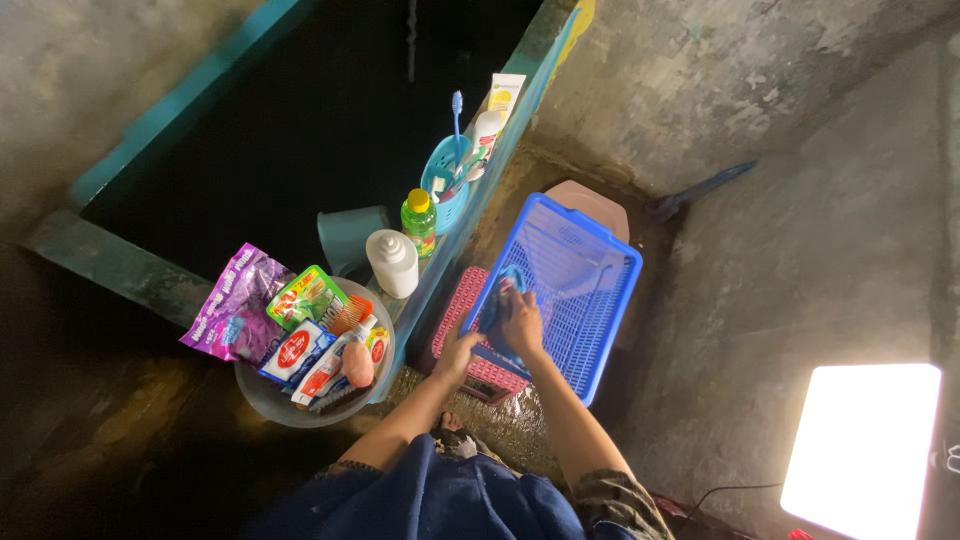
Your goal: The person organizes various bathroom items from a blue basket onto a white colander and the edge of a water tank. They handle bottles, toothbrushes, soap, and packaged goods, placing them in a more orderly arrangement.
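head view: cloth [497, 312] half hidden under right hand [523, 325]

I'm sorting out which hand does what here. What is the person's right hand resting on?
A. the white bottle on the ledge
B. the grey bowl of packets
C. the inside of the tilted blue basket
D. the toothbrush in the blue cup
C: the right hand presses a dark blue cloth against the inside of the blue basket, while the left hand grips its lower edge beside the pink stool.
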